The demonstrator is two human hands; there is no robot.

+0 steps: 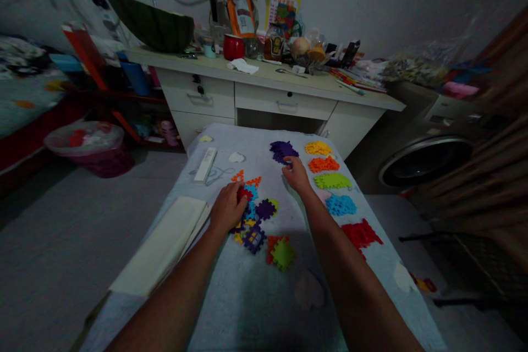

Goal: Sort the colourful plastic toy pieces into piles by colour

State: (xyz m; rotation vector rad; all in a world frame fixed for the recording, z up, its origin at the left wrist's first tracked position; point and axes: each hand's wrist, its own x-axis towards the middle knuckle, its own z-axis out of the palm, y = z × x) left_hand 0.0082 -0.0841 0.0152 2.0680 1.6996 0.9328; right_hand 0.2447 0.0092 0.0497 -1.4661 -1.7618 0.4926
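A mixed heap of toothed plastic building pieces lies mid-table; a dark purple piece (264, 209) and a purple window piece (254, 238) show in it. My left hand (226, 208) rests at the heap's left side, thumb and fingers closed around a red building piece (246, 193). Farther forward, my right hand (296, 175) reaches the near edge of a purple pile (282, 150) of similar pieces. Its fingers are curled together on a purple building piece, mostly hidden by the fingertips. A green piece (282, 254) lies over an orange one nearer me.
Sorted piles line the table's right side: yellow (318, 147), orange (324, 164), green (332, 180), blue (340, 204) and red (361, 234). A white box (205, 165) and a pale folded board (163, 247) lie left. Behind stands a cluttered desk (264, 80); a washing machine (416, 137) is at right.
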